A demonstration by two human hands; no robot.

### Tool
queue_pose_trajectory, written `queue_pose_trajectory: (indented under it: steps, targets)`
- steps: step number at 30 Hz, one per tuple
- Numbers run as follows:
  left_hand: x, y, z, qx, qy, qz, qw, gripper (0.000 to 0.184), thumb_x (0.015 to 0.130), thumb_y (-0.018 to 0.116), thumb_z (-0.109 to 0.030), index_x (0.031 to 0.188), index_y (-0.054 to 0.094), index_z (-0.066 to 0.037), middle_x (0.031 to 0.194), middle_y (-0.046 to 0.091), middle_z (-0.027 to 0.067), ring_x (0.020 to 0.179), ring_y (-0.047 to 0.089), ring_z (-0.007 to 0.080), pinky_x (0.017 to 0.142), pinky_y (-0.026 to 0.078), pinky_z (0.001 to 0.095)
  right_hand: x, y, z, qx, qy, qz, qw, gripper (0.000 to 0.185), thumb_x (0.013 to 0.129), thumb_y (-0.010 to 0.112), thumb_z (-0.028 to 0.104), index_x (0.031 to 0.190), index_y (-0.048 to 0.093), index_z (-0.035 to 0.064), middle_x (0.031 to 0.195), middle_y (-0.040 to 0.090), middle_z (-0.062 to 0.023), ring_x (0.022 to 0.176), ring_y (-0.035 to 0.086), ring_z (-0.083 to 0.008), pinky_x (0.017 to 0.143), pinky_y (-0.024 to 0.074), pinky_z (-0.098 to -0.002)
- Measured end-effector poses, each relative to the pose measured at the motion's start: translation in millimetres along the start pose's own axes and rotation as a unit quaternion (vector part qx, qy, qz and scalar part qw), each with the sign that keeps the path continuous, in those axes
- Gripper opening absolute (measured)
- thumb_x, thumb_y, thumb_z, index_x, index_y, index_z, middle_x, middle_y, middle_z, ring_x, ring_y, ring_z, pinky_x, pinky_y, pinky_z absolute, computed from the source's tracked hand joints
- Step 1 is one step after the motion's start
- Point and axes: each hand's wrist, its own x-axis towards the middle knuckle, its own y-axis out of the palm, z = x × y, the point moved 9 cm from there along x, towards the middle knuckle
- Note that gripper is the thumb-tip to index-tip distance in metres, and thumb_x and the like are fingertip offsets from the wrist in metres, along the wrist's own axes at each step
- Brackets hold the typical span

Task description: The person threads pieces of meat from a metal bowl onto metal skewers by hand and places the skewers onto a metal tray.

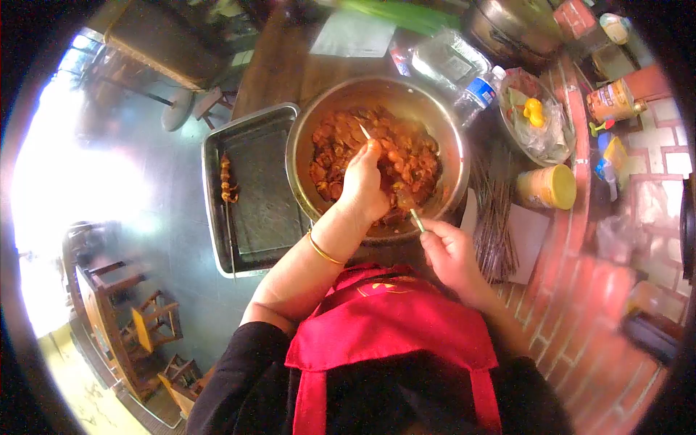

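A large metal bowl [292, 156] holds many pieces of red marinated meat [333, 138]. Over it, my left hand [366, 181] is closed around some of the meat, its fingers partly hidden. Just beyond its thumb a pale pointed tip [365, 132] sticks out. My right hand [451, 254], at the bowl's near right rim, pinches the end of a thin skewer [417, 220], which points up toward my left hand. Left of the bowl is a dark metal tray [272, 206]; one skewer loaded with meat [225, 177] lies along its left side.
Right of the bowl lies a bundle of bare skewers [494, 225] beside a yellow-lidded tub [547, 187]. Behind are a water bottle [480, 94], a basket with plastic bags [558, 138] and a big metal pot [515, 29]. Wooden stools [156, 319] stand on the floor at left.
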Motion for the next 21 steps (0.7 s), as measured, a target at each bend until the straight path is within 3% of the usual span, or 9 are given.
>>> queue_pose_trajectory:
  steps: [4,7,10,13,15,16,17,19,21]
  targets:
    - [-8,7,-24,0.014,0.063,0.011,0.998,0.041,0.098,0.032,-0.037,0.127,0.042,-0.009,0.118,0.055,0.0133,0.104,0.059,0.0308,0.095,0.045,0.0518,-10,9,14,-0.076,-0.044,0.018,0.996,0.022,0.089,0.052,0.005,0.108,0.061,-0.0016,0.065,0.053,0.002,0.057,0.044,-0.003,0.049,0.0373,-0.0222]
    - [-25,4,-30,0.043,0.132,-0.059,0.989,0.03,0.097,0.042,-0.033,0.113,0.05,-0.009,0.107,0.057,0.008,0.097,0.058,0.0228,0.083,0.052,0.0408,-12,17,18,-0.03,-0.045,0.001,0.999,0.021,0.088,0.053,0.004,0.107,0.062,-0.0004,0.064,0.052,0.0029,0.056,0.043,-0.0031,0.049,0.0367,-0.022]
    - [-32,8,-29,0.059,0.054,-0.048,0.996,0.04,0.094,0.045,-0.045,0.12,0.049,-0.014,0.111,0.057,0.0087,0.097,0.058,0.022,0.078,0.053,0.0405,-5,21,16,-0.038,-0.086,-0.034,0.995,0.02,0.088,0.054,0.003,0.105,0.063,0.0,0.062,0.05,0.0037,0.055,0.041,-0.0026,0.049,0.035,-0.0201]
    - [-34,13,-23,0.007,0.011,0.091,0.996,0.066,0.089,0.034,-0.065,0.135,0.034,-0.019,0.119,0.053,0.0098,0.109,0.052,0.0236,0.09,0.045,0.0463,2,31,16,0.072,0.005,-0.018,0.997,0.021,0.091,0.047,0.006,0.106,0.061,0.0007,0.057,0.045,0.0045,0.049,0.041,-0.0033,0.045,0.0331,-0.0194]
    - [-20,3,-25,-0.068,0.001,0.238,0.969,0.076,0.085,0.02,-0.073,0.139,0.027,-0.021,0.126,0.049,0.0092,0.115,0.048,0.0264,0.098,0.038,0.0484,16,44,38,0.124,-0.027,-0.009,0.992,0.022,0.093,0.042,0.008,0.106,0.059,0.0012,0.055,0.044,0.0039,0.045,0.039,-0.0041,0.041,0.0314,-0.0203]
    - [-36,-2,-33,-0.075,-0.021,0.157,0.985,0.082,0.082,0.013,-0.076,0.141,0.025,-0.02,0.128,0.047,0.0091,0.116,0.047,0.029,0.102,0.033,0.0483,22,60,57,0.157,0.0,0.018,0.987,0.021,0.092,0.042,0.008,0.105,0.056,0.001,0.054,0.045,0.0015,0.043,0.039,-0.0054,0.04,0.0313,-0.0209]
    - [-44,0,-38,-0.287,-0.079,0.457,0.838,0.08,0.084,0.016,-0.075,0.139,0.028,-0.018,0.125,0.048,0.0095,0.113,0.048,0.0301,0.102,0.034,0.0478,30,82,73,0.165,0.013,0.064,0.984,0.02,0.091,0.042,0.007,0.107,0.053,0.0017,0.055,0.049,-0.0016,0.042,0.041,-0.0071,0.039,0.0316,-0.0208]
    - [-54,-50,-25,-0.127,-0.077,0.027,0.989,0.077,0.079,0.03,-0.079,0.122,0.045,-0.017,0.093,0.057,0.0023,0.09,0.05,0.0201,0.082,0.043,0.0402,43,146,107,0.218,0.105,0.153,0.958,0.021,0.09,0.043,0.007,0.11,0.05,0.0025,0.056,0.052,-0.0043,0.042,0.044,-0.009,0.038,0.032,-0.0211]
    - [-39,-79,3,-0.162,-0.068,0.005,0.984,0.079,0.077,0.035,-0.079,0.125,0.041,-0.016,0.101,0.054,0.0053,0.093,0.05,0.0225,0.084,0.042,0.043,70,221,111,0.207,0.079,0.239,0.945,0.019,0.09,0.046,0.01,0.107,0.049,0.0012,0.063,0.055,-0.0061,0.043,0.047,-0.0115,0.037,0.0346,-0.0223]
